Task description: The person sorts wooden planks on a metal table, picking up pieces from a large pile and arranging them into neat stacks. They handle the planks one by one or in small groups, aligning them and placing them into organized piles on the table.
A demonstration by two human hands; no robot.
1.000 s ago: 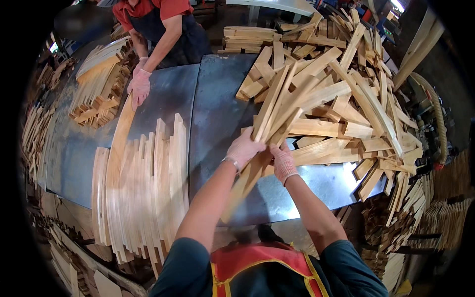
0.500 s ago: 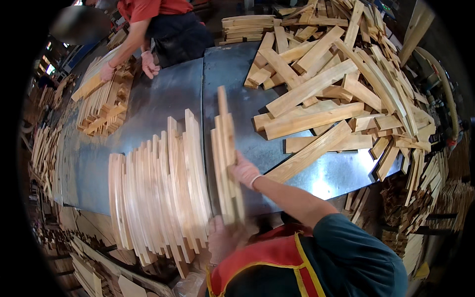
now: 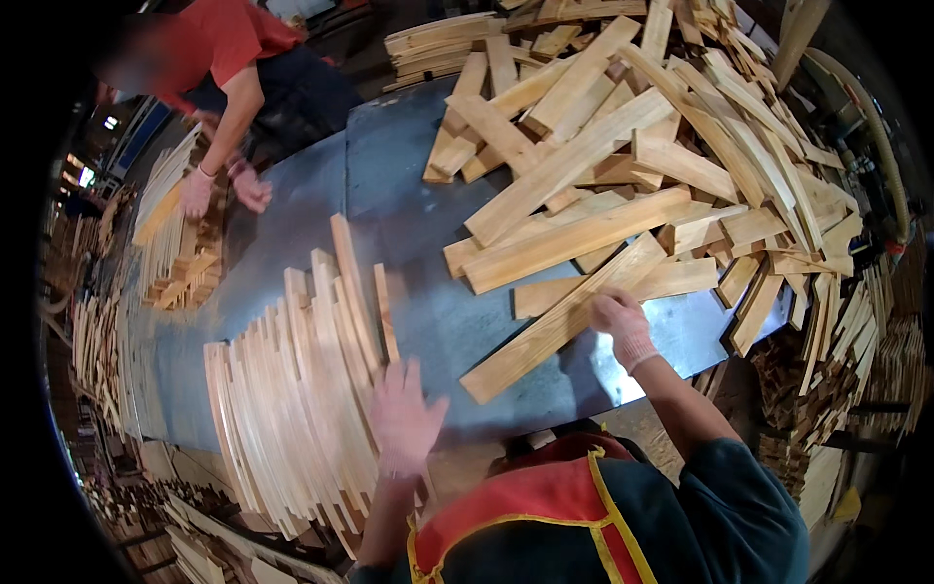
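My left hand point(image 3: 407, 414), in a pale glove, is open with its fingers spread. It rests against the right end of a row of wooden strips point(image 3: 292, 389) standing close together at the table's front edge. One thin strip point(image 3: 386, 311) stands just beyond its fingertips. Out to the right, my gloved right hand point(image 3: 623, 329) has its fingers curled over the lower edge of a wooden board point(image 3: 555, 326). That board lies slantwise, its upper end on another board point(image 3: 681, 278) at the front of a loose heap. The fingertips are partly hidden.
A metal-topped table point(image 3: 409, 224) spans the middle. The heap of loose boards point(image 3: 584, 209) covers its right side. Across the far left, a co-worker in a red shirt point(image 3: 233, 49) has gloved hands by a stack of strips point(image 3: 180, 243). More wood is piled at the back point(image 3: 438, 44).
My right hand has left the bundle of strips and moved right to the slanted board. Those strips now stand against the row, where my left hand has opened. The co-worker's hands have drawn together.
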